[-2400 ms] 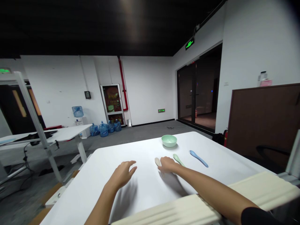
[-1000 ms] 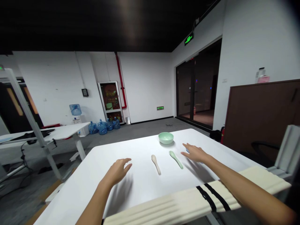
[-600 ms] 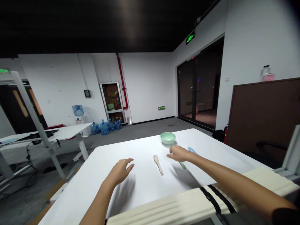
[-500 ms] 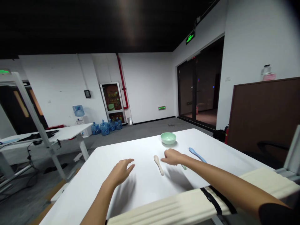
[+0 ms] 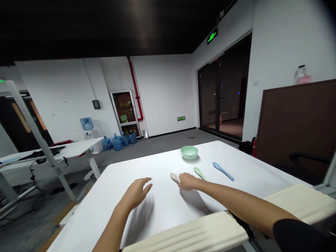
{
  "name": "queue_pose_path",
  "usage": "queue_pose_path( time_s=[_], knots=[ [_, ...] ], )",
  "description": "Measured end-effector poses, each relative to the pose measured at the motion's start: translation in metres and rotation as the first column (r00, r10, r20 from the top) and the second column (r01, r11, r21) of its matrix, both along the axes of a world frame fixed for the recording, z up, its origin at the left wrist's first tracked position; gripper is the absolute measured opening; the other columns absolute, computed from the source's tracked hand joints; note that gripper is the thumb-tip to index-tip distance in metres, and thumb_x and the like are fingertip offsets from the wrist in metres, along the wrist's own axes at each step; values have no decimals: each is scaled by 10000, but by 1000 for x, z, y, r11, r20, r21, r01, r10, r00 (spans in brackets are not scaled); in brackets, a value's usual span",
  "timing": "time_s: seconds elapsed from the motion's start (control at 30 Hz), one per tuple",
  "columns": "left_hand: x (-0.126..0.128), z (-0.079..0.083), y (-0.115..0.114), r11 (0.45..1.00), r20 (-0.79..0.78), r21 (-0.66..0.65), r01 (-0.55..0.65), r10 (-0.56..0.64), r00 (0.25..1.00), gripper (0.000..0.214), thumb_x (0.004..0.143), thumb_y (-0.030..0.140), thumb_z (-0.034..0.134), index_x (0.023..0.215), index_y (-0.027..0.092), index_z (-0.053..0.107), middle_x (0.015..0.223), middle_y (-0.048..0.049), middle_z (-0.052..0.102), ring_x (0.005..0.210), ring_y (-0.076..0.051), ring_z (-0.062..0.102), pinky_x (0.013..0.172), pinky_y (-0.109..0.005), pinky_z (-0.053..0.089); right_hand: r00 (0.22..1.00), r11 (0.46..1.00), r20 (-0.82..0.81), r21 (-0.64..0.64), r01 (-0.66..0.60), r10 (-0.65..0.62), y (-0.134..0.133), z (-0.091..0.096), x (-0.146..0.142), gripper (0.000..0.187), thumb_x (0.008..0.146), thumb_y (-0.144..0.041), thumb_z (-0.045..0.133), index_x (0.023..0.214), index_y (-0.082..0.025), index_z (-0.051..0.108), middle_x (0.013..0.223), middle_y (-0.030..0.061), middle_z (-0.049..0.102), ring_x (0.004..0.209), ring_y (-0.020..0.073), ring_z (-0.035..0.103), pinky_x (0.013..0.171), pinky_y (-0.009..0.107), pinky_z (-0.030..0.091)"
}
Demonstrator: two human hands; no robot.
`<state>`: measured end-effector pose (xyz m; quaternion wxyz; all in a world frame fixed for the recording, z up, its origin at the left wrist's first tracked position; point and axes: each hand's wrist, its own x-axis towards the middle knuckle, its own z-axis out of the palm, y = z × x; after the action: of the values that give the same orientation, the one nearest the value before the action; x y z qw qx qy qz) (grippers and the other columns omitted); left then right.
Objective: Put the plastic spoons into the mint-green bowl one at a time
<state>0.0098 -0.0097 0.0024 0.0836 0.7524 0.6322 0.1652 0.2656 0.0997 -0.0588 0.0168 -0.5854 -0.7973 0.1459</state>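
My right hand [image 5: 187,181] has its fingers closed on a cream spoon [image 5: 174,177]; the handle is hidden beneath the hand and the spoon's bowl end sticks out to the left. Just right of that hand lies a light green spoon [image 5: 199,172], its lower end covered by my forearm. Farther right, a blue spoon [image 5: 223,171] rests in full view. The green bowl [image 5: 189,153] stands upright beyond the spoons. My left hand [image 5: 136,194] hovers over the left part of the table, thumb and fingers apart, holding nothing.
The white table [image 5: 157,210] has a cream padded bar [image 5: 189,234] along its near edge. Another white table [image 5: 76,148] with a metal post is at left. Blue water bottles [image 5: 117,142] stand on the floor behind. A brown partition [image 5: 294,122] rises at right.
My right hand has moved left and nearer, from above the green spoon onto the cream spoon, whose angle has changed. More of the green spoon shows. The left hand is nearly still.
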Motion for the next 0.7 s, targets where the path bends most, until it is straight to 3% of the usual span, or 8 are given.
queue_pose_path(
  time_s=[0.2,0.33,0.53,0.7],
  knots=[
    [-3,-3,3,1000,0,-5,3,-3,1000,542,913,579,366,1278,250,594,1303,-66,633,1221,-278,561,938,-367,458,996,989,-76,133,62,-52,42,38,27,351,868,-398,494,964,-120,684,958,148,701,828,233,660,665,280,442],
    [-3,-3,3,1000,10,-7,-2,2,1000,536,916,579,359,1274,259,598,1304,-60,634,1221,-276,561,940,-367,456,972,933,-71,274,234,-223,79,50,51,335,882,-379,467,967,-138,684,1017,160,689,917,262,653,701,292,448],
    [-3,1,1,1000,13,-26,-11,11,1000,525,922,567,361,1285,265,589,1302,-63,632,1209,-269,562,956,-375,444,905,854,-113,299,425,-411,121,45,73,301,858,-370,543,1018,-151,673,1087,164,677,969,261,651,743,284,462],
    [-7,-3,5,999,28,-28,-16,17,999,518,923,571,358,1293,285,579,1296,-51,635,1199,-266,566,953,-374,441,883,842,-143,265,470,-448,138,33,77,417,839,-465,581,1086,-141,672,1119,183,666,1025,271,642,793,298,472]
  ],
)
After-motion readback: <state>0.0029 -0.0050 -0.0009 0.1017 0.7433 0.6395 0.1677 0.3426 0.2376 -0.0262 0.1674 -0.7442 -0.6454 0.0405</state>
